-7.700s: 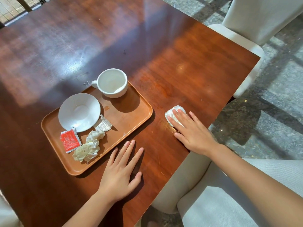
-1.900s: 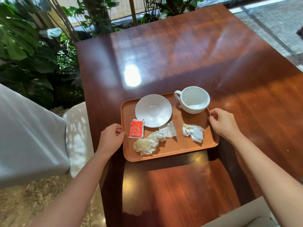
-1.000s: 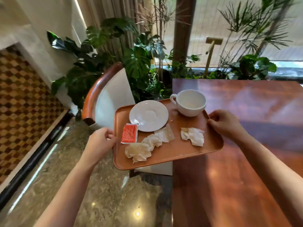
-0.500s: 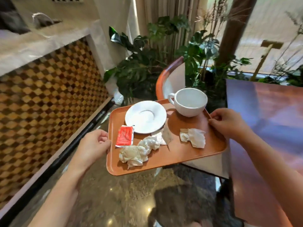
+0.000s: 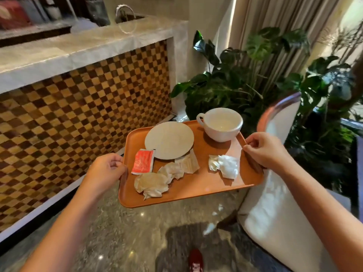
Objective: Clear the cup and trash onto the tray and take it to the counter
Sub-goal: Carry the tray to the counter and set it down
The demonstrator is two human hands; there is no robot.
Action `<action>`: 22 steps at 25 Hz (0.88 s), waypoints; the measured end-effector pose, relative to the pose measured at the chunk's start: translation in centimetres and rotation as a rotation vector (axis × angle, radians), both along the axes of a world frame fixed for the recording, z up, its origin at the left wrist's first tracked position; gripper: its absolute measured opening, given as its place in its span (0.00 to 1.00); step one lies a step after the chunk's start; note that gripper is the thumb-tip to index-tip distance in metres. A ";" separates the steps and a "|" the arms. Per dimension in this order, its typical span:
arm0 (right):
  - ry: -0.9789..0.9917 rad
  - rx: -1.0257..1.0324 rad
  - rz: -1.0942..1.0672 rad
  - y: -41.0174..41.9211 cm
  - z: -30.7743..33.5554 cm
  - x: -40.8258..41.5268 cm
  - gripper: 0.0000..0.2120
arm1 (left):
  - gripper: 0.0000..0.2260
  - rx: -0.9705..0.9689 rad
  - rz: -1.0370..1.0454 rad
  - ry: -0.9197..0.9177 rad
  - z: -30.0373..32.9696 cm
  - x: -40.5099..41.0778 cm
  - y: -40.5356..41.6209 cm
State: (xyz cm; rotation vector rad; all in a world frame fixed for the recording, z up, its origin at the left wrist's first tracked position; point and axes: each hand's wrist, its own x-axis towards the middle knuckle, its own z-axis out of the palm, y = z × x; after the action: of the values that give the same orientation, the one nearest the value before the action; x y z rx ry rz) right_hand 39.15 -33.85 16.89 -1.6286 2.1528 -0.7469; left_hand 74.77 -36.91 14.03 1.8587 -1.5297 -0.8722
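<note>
Upper left of frame: pale stone bench [image 5: 82,46] with brown checkered front, well apart from the tray. Left of centre: left hand [image 5: 107,170] curled shut on the left rim of the orange tray [image 5: 196,191], thumb on top, fingers under. Tray held in the air above the speckled stone floor [image 5: 121,232], roughly level. On the tray, left side: red sachet [image 5: 142,161] lying flat, just beside the left rim and touching the saucer edge. Below it, crumpled beige wrapper [image 5: 152,183] near the front rim. Centre back: white saucer [image 5: 169,140], bare. Torn paper packet [image 5: 187,163] partly tucked under the saucer's near edge, next to another crumpled scrap [image 5: 170,171]. Right of centre: white crumpled napkin [image 5: 225,167] lying apart from the other trash. Back right corner: white cup [image 5: 222,124], upright, handle to the left, looks drained. Right: right hand [image 5: 264,149] clamped on the right rim of the tray, thumb on top, knuckles bent. Far right: white chair [image 5: 275,193] with wooden top rail, partly under the tray's right end. Upper right: green leafy plants [image 5: 245,79] and curtain. Bottom centre: red shoe tip [image 5: 195,260], blurred.
</note>
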 end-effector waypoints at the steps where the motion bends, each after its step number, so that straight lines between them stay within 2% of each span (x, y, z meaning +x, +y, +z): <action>1: 0.012 -0.010 0.029 -2.4 0.0 0.1 0.05 | 0.05 -0.012 0.018 0.000 0.1 0.2 -1.7; 7: 0.017 -0.023 0.112 -16.9 1.1 1.5 0.08 | 0.05 -0.034 0.170 -0.014 1.0 1.3 -11.6; 12: 0.025 0.020 0.164 -29.1 1.3 4.4 0.05 | 0.04 0.000 0.258 -0.013 1.1 3.4 -20.3; 22: -0.021 0.027 0.194 -49.5 2.4 11.7 0.05 | 0.05 -0.054 0.222 -0.065 4.2 10.9 -39.4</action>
State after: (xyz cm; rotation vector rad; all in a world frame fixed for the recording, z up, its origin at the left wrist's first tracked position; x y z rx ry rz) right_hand 50.84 -83.33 19.32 -1.7753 1.9465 -0.6699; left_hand 85.70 -76.30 18.22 1.9880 -1.3387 -0.6684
